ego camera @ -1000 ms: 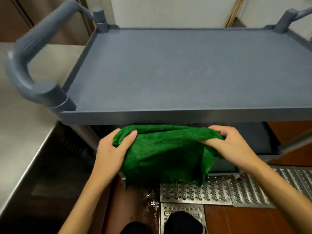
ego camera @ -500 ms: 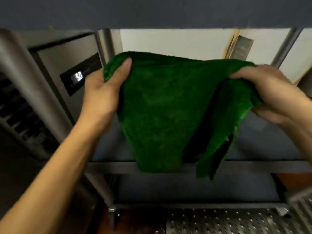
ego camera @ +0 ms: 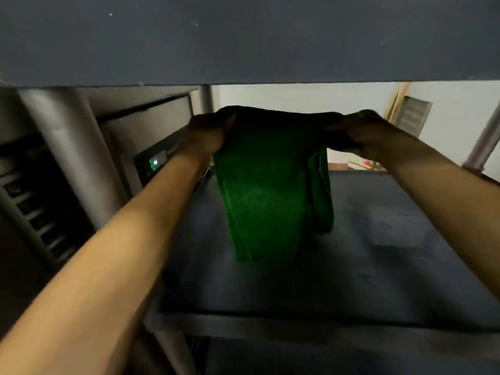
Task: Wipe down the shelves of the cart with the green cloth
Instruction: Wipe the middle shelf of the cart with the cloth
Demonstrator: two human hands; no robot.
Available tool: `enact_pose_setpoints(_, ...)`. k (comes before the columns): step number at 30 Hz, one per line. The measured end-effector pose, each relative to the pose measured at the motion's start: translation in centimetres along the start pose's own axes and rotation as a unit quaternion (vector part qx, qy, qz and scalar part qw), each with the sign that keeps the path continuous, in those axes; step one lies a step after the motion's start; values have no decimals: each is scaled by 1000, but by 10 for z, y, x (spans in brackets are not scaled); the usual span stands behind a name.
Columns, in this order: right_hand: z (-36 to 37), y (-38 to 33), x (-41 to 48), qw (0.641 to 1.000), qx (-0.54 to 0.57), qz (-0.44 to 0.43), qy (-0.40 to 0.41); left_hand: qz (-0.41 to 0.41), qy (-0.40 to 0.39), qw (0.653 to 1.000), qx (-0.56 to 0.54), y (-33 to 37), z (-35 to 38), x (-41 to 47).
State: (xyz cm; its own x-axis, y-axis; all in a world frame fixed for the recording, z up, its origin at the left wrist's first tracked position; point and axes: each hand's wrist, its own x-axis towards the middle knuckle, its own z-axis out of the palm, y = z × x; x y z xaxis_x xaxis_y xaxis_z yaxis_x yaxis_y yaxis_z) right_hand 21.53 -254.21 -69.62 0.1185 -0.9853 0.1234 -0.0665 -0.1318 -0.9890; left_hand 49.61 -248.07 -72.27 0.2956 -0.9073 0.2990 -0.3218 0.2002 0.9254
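Since half a second ago both hands have reached forward and down, carrying the green cloth (ego camera: 267,201) in under the upper shelf (ego camera: 243,41), so it now hangs above the middle shelf (ego camera: 378,239) instead of in front of it. The left hand (ego camera: 205,131) and right hand (ego camera: 362,131) each have their grip clamped on the cloth's top edge, which is stretched between them while the rest drapes down in a long fold. Its lower hem is close to the shelf, but the shadow is too deep to say whether it touches. The main risk, as I judge it, is a poor wipe: if the cloth is lowered as it hangs, only a bunched strip will meet the shelf and the far corners will be missed. A loose flap hangs on the right side and could drag or fold under. The knuckles sit close beneath the upper shelf and may knock it on a long stroke, and the left forearm passes near the steel appliance (ego camera: 162,136) with its lit green indicator (ego camera: 154,163). The middle shelf is dark, matte blue-grey with a paler patch (ego camera: 392,231) on the right and a steel front rail (ego camera: 324,324). Beyond it are a pale wall (ego camera: 297,98), a louvred vent (ego camera: 414,115) and something small and red (ego camera: 366,163) on the floor.
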Motion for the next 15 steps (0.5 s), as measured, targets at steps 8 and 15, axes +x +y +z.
enact_pose_setpoints(8, 21, 34, 58, 969, -151, -134, 143, 111, 158, 934, 299, -18, 21, 66)
enact_pose_setpoints(15, 34, 154, 45, 838, -526, -74, -126, -48, -100, 872, 477, -131, 19, 25)
